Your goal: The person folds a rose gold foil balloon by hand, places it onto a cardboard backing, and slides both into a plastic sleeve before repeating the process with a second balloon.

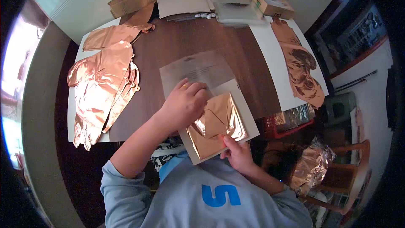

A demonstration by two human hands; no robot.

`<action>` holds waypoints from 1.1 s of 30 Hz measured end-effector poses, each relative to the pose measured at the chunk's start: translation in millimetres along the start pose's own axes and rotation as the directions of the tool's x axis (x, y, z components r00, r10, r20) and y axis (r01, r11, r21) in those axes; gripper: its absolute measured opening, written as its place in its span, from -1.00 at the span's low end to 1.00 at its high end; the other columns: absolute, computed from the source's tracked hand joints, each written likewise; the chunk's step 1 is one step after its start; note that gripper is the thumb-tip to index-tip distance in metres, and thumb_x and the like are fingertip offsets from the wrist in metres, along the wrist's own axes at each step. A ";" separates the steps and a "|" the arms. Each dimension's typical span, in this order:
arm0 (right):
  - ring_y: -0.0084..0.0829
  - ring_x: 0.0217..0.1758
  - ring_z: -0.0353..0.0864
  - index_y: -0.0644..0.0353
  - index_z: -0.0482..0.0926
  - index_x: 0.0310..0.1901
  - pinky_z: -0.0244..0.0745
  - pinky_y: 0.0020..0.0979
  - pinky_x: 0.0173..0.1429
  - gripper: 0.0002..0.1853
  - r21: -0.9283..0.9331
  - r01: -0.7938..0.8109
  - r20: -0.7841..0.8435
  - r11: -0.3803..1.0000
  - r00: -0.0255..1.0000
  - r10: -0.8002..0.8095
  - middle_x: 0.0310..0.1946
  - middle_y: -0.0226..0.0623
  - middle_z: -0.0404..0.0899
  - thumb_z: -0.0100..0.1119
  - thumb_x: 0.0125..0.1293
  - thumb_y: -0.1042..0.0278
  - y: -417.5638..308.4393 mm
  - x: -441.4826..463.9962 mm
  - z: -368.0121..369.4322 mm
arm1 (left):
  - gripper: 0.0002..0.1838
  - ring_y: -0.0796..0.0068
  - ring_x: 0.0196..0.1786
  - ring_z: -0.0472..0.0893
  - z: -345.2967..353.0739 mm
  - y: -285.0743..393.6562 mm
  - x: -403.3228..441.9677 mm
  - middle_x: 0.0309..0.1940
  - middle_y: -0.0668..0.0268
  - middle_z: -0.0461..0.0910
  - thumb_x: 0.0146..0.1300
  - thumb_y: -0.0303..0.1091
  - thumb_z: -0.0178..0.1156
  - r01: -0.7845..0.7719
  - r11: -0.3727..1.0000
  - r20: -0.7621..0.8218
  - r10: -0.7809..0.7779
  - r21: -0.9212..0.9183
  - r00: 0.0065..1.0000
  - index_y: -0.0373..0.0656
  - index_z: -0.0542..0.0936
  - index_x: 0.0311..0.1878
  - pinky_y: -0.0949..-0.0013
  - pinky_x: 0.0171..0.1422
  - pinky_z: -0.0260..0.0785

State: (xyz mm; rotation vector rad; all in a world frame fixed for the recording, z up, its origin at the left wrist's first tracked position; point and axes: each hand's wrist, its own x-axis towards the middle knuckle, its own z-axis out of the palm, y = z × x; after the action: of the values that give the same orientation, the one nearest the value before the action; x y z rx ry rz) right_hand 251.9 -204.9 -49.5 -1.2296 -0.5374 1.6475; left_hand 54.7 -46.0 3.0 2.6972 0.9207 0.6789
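The brown tabletop (190,33) bears copper foil shapes (101,71) at left. At its near edge, a white card (249,130) backs 1 folded foil packet (206,144). The left hand (185,103) curls above, its grip indeterminable; the right hand (238,156) pinches card and packet, thumb uppermost.
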 end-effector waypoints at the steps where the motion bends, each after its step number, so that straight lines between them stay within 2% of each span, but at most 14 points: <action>1: -0.53 -0.39 0.59 0.17 0.51 0.06 0.51 -0.48 -0.51 -0.72 0.019 -0.014 -0.027 1.000 1.000 0.014 -0.23 -0.37 0.60 0.18 0.43 0.22 -0.4 -0.5 4.3 | -0.75 0.02 0.10 0.57 0.4 1.6 0.6 0.05 0.09 0.55 0.10 -0.33 0.32 -0.053 0.998 -0.038 0.055 0.041 0.998 -0.21 0.55 -0.18 -0.19 0.34 0.29; 6: -0.50 -0.33 0.62 0.17 0.52 0.06 0.54 -0.46 -0.49 -0.73 0.121 -0.035 -0.039 0.992 0.998 0.040 -0.20 -0.36 0.61 0.14 0.46 0.21 -7.9 -5.8 13.7 | -0.69 0.00 0.26 0.50 -7.4 16.5 -2.6 0.11 0.03 0.53 0.02 -0.37 0.34 -0.216 0.967 -0.145 0.235 0.136 0.961 -0.21 0.59 -0.13 -0.17 0.41 0.23; 9: -0.47 -0.29 0.63 0.14 0.50 0.10 0.59 -0.43 -0.46 -0.73 0.128 0.010 0.075 0.992 0.997 -0.020 -0.12 -0.33 0.61 0.12 0.47 0.23 4.7 -4.6 0.3 | -0.61 0.04 0.35 0.44 -27.3 23.7 -15.2 0.17 0.09 0.53 0.24 -0.31 0.26 0.080 0.995 -0.376 -0.052 0.059 0.925 -0.17 0.55 0.12 -0.09 0.43 0.28; 10: -0.46 -0.28 0.63 0.14 0.49 0.11 0.59 -0.42 -0.46 -0.72 0.122 0.018 0.087 0.992 0.996 -0.029 -0.12 -0.32 0.61 0.12 0.47 0.24 4.1 -3.8 -0.3 | -0.56 0.06 0.33 0.46 -22.3 23.5 -18.3 0.17 0.10 0.53 0.27 -0.30 0.26 0.175 0.945 -0.518 -0.299 -0.275 0.802 -0.16 0.49 0.20 -0.05 0.41 0.30; 12: -0.44 -0.27 0.64 0.12 0.47 0.12 0.60 -0.40 -0.46 -0.72 0.108 0.027 0.107 0.994 0.994 -0.038 -0.10 -0.31 0.60 0.12 0.46 0.25 4.4 -5.6 -0.4 | -0.45 0.11 0.31 0.48 -8.3 21.3 -26.4 0.17 0.10 0.54 0.34 -0.27 0.24 0.110 0.541 -0.451 -0.783 -0.834 0.428 -0.14 0.37 0.36 0.02 0.38 0.35; 13: -0.44 -0.28 0.64 0.13 0.47 0.12 0.60 -0.40 -0.46 -0.72 0.098 0.022 0.092 0.995 0.995 -0.031 -0.11 -0.31 0.60 0.12 0.46 0.25 4.4 -6.4 1.4 | -0.41 0.14 0.29 0.49 -11.3 18.2 -31.2 0.16 0.11 0.54 0.35 -0.27 0.24 0.093 0.258 -0.188 -0.865 -0.962 0.465 -0.14 0.31 0.40 0.05 0.36 0.37; 15: -0.44 -0.28 0.63 0.14 0.47 0.11 0.60 -0.40 -0.46 -0.73 0.072 0.011 0.074 0.997 0.997 -0.016 -0.13 -0.31 0.59 0.12 0.46 0.26 3.4 -6.5 8.4 | -0.31 0.19 0.27 0.51 -22.7 9.3 -45.4 0.15 0.12 0.54 0.38 -0.26 0.24 0.085 -0.347 0.336 -0.774 -0.934 0.536 -0.16 0.18 0.48 0.10 0.32 0.41; 16: -0.44 -0.29 0.63 0.16 0.48 0.10 0.60 -0.40 -0.46 -0.73 0.072 0.033 0.080 0.997 0.996 -0.038 -0.14 -0.31 0.59 0.12 0.46 0.26 1.6 -5.6 11.8 | -0.38 0.24 0.23 0.53 -20.6 17.8 -42.7 0.15 0.14 0.55 0.37 -0.26 0.24 0.180 -0.290 0.341 -0.799 -0.940 0.494 -0.22 0.28 0.42 0.11 0.29 0.44; 19: -0.44 -0.30 0.63 0.19 0.49 0.07 0.59 -0.40 -0.47 -0.74 0.080 0.101 0.075 0.992 0.991 -0.108 -0.15 -0.28 0.60 0.12 0.47 0.25 0.6 -8.2 14.8 | -0.46 0.32 0.15 0.57 -14.5 40.3 -47.3 0.10 0.21 0.58 0.37 -0.23 0.26 0.297 -0.280 0.404 -0.725 -0.913 0.559 -0.25 0.40 0.33 0.17 0.23 0.47; 20: -0.44 -0.30 0.63 0.20 0.49 0.06 0.59 -0.41 -0.47 -0.74 0.086 0.130 0.076 0.988 0.988 -0.136 -0.15 -0.28 0.60 0.12 0.47 0.25 1.9 -8.2 13.7 | -0.57 0.41 0.06 0.61 -15.0 51.0 -49.6 0.02 0.27 0.62 0.40 -0.25 0.24 0.270 -0.371 0.456 -0.643 -0.888 0.615 -0.23 0.49 0.25 0.27 0.15 0.49; 24: -0.42 -0.30 0.63 0.21 0.48 0.06 0.59 -0.41 -0.47 -0.74 0.051 0.150 0.037 0.987 0.988 -0.152 -0.15 -0.26 0.59 0.11 0.48 0.24 -1.4 -13.5 14.3 | -0.64 0.49 0.04 0.60 -5.2 65.4 -72.3 0.02 0.32 0.63 0.47 -0.29 0.15 0.304 -0.329 0.443 -0.550 -0.894 0.708 -0.27 0.51 0.22 0.33 0.12 0.49; 27: -0.42 -0.30 0.63 0.22 0.48 0.07 0.59 -0.41 -0.46 -0.74 0.028 0.181 0.118 0.983 0.976 -0.183 -0.13 -0.25 0.59 0.09 0.49 0.24 1.3 -17.5 13.4 | -0.64 0.50 0.05 0.59 -3.1 77.3 -87.2 0.02 0.33 0.63 0.47 -0.29 0.16 0.414 -0.279 0.496 -0.585 -0.866 0.642 -0.29 0.51 0.21 0.34 0.15 0.48; 30: -0.39 -0.26 0.65 0.22 0.44 0.14 0.62 -0.39 -0.43 -0.70 -0.021 0.111 0.205 0.994 0.973 -0.104 -0.11 -0.24 0.59 0.06 0.51 0.24 8.4 -21.2 8.5 | -0.64 0.51 0.06 0.58 -1.9 91.7 -101.5 0.05 0.31 0.63 0.47 -0.29 0.17 0.345 -0.314 0.466 -0.616 -0.884 0.634 -0.28 0.52 0.21 0.34 0.17 0.46; 33: -0.34 -0.06 0.65 0.27 0.34 0.27 0.70 -0.31 -0.12 -0.60 0.037 -0.047 0.187 0.998 0.982 0.039 0.07 -0.17 0.56 0.05 0.51 0.29 19.4 -34.5 5.0 | -0.63 0.49 0.08 0.58 3.2 94.1 -122.6 0.07 0.30 0.62 0.45 -0.30 0.19 0.377 -0.307 0.484 -0.612 -0.874 0.625 -0.27 0.51 0.22 0.32 0.20 0.45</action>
State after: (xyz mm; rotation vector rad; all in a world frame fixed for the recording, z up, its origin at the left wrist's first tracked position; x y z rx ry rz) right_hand 239.5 -242.8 -46.8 -1.0697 -0.5915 1.8124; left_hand 19.9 -195.9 -11.6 0.6702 0.9156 0.8322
